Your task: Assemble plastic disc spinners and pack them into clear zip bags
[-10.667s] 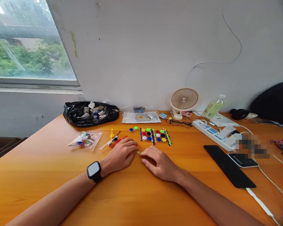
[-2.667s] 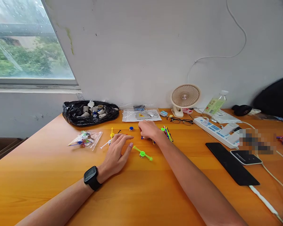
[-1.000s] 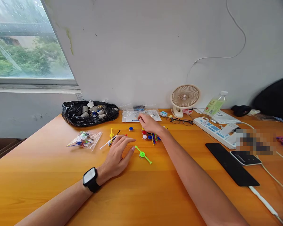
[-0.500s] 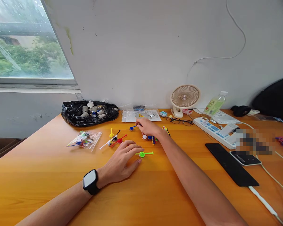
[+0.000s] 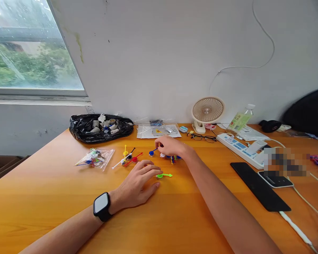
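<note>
My left hand (image 5: 140, 182) rests on the wooden table with its fingers apart. Its index fingertip reaches a bright green arrow spinner (image 5: 166, 175), whose left end the finger hides. Farther back, my right hand (image 5: 172, 146) is closed in a pinch on the arm of a blue arrow spinner (image 5: 151, 153), whose round hub sticks out to the left. Partly behind that hand and wrist lies a cluster of spinners (image 5: 171, 158) in white, blue and yellow. To the left are loose yellow, white and black spinners and a red spinner (image 5: 134, 159).
A clear bag (image 5: 103, 161) of spinners lies at the left, below a black plastic bag (image 5: 79, 132) with cardboard tubes. Along the back stand a small fan (image 5: 208, 110), glasses (image 5: 204, 137) and a bottle (image 5: 240, 120). A power strip (image 5: 235, 143) and black phone (image 5: 259, 187) lie at right.
My right hand has drawn the blue spinner toward me and a little to the right. The green spinner has turned slightly by my left hand, which has hardly moved.
</note>
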`<state>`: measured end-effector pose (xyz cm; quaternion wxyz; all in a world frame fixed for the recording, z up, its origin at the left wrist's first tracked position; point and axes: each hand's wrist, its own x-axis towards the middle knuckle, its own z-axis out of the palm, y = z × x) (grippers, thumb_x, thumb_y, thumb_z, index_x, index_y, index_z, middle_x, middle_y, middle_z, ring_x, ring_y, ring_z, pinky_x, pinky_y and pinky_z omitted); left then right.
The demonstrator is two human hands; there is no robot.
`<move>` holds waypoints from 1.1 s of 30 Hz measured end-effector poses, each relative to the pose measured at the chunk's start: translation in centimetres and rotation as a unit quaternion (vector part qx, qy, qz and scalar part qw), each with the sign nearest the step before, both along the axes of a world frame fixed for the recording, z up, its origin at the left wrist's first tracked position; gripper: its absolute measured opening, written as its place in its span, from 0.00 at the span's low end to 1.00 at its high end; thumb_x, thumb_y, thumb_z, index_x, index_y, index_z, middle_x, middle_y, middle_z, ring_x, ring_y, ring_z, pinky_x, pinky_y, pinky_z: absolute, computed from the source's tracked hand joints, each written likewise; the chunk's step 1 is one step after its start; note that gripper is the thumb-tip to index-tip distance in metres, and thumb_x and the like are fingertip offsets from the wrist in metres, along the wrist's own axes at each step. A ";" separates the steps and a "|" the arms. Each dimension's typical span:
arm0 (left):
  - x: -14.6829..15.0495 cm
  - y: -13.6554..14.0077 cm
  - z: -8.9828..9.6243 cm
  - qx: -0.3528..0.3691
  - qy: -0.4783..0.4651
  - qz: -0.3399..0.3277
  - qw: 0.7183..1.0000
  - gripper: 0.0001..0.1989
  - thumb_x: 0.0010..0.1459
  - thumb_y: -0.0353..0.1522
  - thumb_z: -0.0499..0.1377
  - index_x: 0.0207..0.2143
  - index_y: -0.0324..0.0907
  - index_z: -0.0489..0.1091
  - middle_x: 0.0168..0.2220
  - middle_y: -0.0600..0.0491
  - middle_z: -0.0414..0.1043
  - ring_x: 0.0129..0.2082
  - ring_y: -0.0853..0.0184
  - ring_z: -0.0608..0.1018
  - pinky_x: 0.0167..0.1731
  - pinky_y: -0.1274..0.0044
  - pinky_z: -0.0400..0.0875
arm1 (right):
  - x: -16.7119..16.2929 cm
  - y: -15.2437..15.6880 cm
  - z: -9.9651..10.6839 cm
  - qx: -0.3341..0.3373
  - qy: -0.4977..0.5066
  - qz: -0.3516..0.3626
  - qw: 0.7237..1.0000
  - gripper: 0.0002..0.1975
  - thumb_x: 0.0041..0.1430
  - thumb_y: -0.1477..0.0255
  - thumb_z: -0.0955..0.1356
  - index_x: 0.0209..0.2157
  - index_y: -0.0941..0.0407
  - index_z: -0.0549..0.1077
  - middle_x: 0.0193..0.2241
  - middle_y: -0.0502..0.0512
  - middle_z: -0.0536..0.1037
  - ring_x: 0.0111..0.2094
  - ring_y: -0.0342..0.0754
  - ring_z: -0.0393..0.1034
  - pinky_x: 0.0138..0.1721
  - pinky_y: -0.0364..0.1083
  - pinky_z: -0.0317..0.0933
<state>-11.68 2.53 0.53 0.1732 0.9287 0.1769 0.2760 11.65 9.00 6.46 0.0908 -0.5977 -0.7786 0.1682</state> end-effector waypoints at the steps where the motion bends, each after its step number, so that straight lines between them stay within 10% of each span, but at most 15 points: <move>1: 0.0 0.0 0.0 0.002 0.006 -0.003 1.000 0.20 0.69 0.34 0.58 0.62 0.48 0.68 0.59 0.47 0.75 0.62 0.53 0.70 0.62 0.57 0.69 | 0.1 -0.5 0.1 -0.006 -0.001 0.000 1.000 0.10 0.57 0.80 0.67 0.36 0.55 0.79 0.30 0.51 0.81 0.27 0.44 0.70 0.27 0.41 0.53; 13: -1.0 2.1 -0.6 0.056 0.010 0.034 0.998 0.11 0.65 0.27 0.57 0.43 0.46 0.79 0.46 0.48 0.82 0.52 0.56 0.80 0.55 0.61 0.77 | 2.0 -8.4 -1.0 0.070 0.045 0.025 0.996 0.10 0.60 0.80 0.65 0.31 0.54 0.76 0.28 0.50 0.79 0.30 0.46 0.69 0.32 0.43 0.53; 19: -2.0 4.4 -1.8 0.043 -0.015 0.133 0.990 0.18 0.65 0.22 0.52 0.51 0.46 0.75 0.50 0.47 0.80 0.60 0.55 0.77 0.57 0.59 0.77 | 2.1 -11.2 -2.4 0.079 0.117 -0.001 0.990 0.09 0.63 0.77 0.66 0.35 0.53 0.79 0.32 0.51 0.80 0.32 0.47 0.71 0.34 0.44 0.57; 33: -0.1 0.4 -1.3 -0.066 -0.045 0.073 0.994 0.22 0.72 0.35 0.57 0.66 0.47 0.62 0.55 0.46 0.74 0.53 0.60 0.78 0.55 0.67 0.76 | 0.7 -11.4 -5.4 0.095 0.373 -0.046 0.922 0.05 0.67 0.67 0.70 0.38 0.53 0.77 0.37 0.54 0.81 0.39 0.50 0.76 0.45 0.48 0.70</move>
